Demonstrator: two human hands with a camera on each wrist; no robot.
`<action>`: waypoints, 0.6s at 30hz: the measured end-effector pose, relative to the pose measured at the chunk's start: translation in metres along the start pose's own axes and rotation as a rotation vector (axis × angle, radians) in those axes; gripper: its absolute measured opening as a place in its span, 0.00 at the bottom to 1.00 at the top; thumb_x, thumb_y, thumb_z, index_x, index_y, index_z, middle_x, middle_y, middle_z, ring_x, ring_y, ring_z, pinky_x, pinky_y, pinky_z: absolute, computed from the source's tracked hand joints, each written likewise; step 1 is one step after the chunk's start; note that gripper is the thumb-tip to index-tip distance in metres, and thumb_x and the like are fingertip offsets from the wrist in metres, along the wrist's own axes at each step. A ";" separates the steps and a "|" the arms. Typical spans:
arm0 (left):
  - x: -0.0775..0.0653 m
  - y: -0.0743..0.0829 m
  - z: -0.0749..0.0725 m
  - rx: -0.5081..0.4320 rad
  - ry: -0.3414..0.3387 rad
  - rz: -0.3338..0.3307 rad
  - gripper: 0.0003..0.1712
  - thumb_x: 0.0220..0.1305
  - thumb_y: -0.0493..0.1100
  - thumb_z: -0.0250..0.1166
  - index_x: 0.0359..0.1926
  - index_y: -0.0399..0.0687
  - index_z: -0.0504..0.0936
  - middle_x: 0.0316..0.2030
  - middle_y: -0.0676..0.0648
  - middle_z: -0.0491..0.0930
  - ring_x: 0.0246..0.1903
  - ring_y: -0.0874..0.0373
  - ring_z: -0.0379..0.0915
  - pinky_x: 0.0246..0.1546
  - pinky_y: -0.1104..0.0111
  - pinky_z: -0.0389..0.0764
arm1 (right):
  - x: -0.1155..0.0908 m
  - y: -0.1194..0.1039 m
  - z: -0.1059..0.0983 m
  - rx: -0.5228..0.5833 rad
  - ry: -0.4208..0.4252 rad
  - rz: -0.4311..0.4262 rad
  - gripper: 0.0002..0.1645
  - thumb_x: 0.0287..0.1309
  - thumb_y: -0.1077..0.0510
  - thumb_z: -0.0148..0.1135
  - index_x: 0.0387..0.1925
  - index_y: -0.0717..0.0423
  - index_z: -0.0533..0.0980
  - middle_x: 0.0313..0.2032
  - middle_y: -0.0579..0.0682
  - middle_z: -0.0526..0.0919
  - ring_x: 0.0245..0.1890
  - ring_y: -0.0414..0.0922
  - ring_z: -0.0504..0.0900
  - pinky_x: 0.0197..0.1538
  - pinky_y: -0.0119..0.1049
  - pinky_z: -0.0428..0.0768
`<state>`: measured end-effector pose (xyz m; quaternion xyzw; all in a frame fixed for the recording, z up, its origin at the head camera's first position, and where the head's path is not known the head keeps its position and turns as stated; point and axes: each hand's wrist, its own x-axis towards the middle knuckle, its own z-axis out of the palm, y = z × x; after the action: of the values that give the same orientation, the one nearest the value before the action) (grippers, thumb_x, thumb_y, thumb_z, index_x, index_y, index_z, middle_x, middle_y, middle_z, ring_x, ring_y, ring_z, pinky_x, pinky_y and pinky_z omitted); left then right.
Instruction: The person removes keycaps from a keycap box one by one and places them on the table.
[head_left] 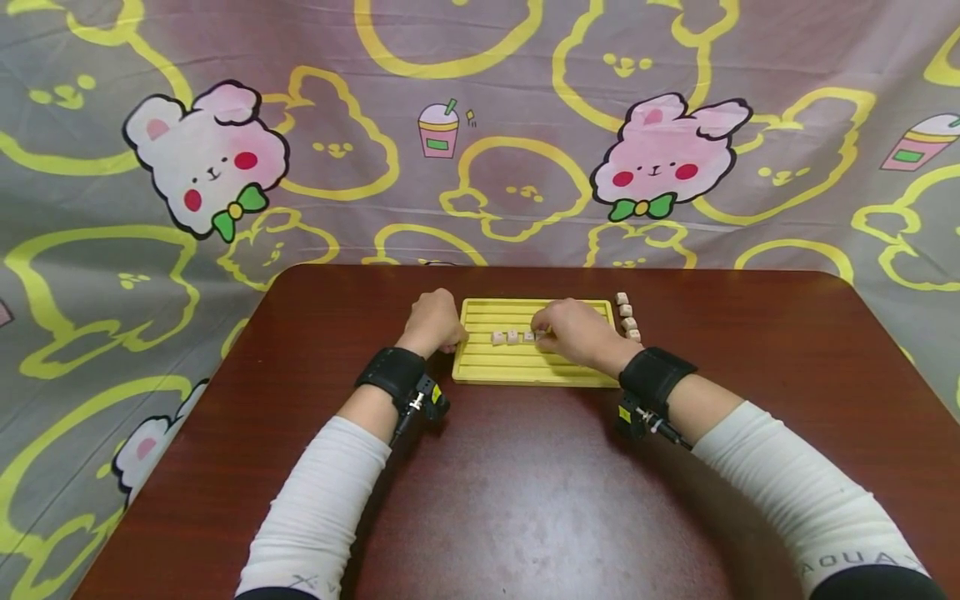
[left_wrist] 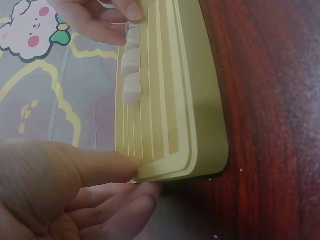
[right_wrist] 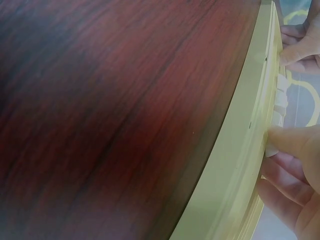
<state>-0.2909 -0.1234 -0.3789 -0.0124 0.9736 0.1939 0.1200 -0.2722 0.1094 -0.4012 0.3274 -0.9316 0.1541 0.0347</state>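
Note:
A yellow ridged tray (head_left: 517, 372) lies on the table, and my left hand (head_left: 435, 323) pinches its left end, thumb on top of the rim and fingers below in the left wrist view. Small whitish cubes (head_left: 512, 337) with dark marks stand in a row along one of the tray's middle grooves. My right hand (head_left: 577, 332) is over the right half of the tray. Between its thumb and fingers it pinches another small cube (right_wrist: 271, 150) at the right end of that row, mostly covered by the fingertips.
Several more small cubes (head_left: 626, 311) stand in a line on the dark brown table (head_left: 750, 375), just past the tray's right end. Behind the table hangs a patterned cloth (head_left: 480, 217) with cartoon rabbits.

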 end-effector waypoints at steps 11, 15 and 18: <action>0.002 0.002 0.000 0.011 -0.015 -0.020 0.07 0.58 0.37 0.69 0.33 0.35 0.82 0.16 0.46 0.80 0.17 0.56 0.82 0.13 0.73 0.77 | 0.001 0.000 0.001 -0.007 -0.010 0.019 0.03 0.61 0.62 0.66 0.32 0.53 0.83 0.31 0.48 0.85 0.30 0.42 0.78 0.38 0.38 0.77; 0.002 0.003 0.000 0.015 -0.023 -0.032 0.07 0.58 0.37 0.68 0.33 0.35 0.82 0.17 0.46 0.81 0.19 0.55 0.83 0.13 0.72 0.77 | 0.001 0.001 0.001 0.007 -0.010 0.027 0.05 0.62 0.62 0.65 0.30 0.52 0.83 0.29 0.47 0.85 0.29 0.42 0.77 0.37 0.37 0.76; 0.002 0.003 0.000 0.011 -0.018 -0.038 0.07 0.58 0.36 0.68 0.33 0.35 0.82 0.17 0.46 0.81 0.19 0.55 0.83 0.13 0.72 0.77 | 0.000 0.001 0.001 0.014 -0.009 0.027 0.05 0.62 0.61 0.65 0.30 0.52 0.83 0.29 0.47 0.85 0.30 0.42 0.78 0.38 0.37 0.77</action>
<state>-0.2934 -0.1206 -0.3787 -0.0284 0.9731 0.1862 0.1327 -0.2730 0.1096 -0.4022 0.3156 -0.9350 0.1594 0.0262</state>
